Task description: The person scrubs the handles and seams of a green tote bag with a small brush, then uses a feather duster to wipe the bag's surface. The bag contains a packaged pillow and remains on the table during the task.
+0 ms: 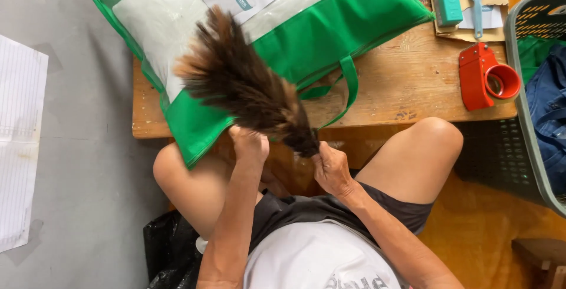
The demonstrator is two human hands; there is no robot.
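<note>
Nearest the head camera is the person's white shirt and dark shorts, with both bare knees spread under the edge of a low wooden desk. Just above the lap, the left hand is clenched on the lower side of a feather duster, and the right hand pinches the narrow dark base of the bundle between its fingers. The duster is lifted over the near desk edge, its head fanned out up and to the left across a green and clear zip bag holding a white pillow. The feathers look dark brown with paler, rusty tips, loose and shaggy, tightening to an almost black neck by the right hand; no handle shows. The grip on that neck seems slight, so a tug from the left hand could pull feathers out or slip the bundle free into the lap. A wide swing of the head might also brush the red tape dispenser or the teal block on the cardboard farther back. A grey laundry basket with blue cloth stands at the right.
</note>
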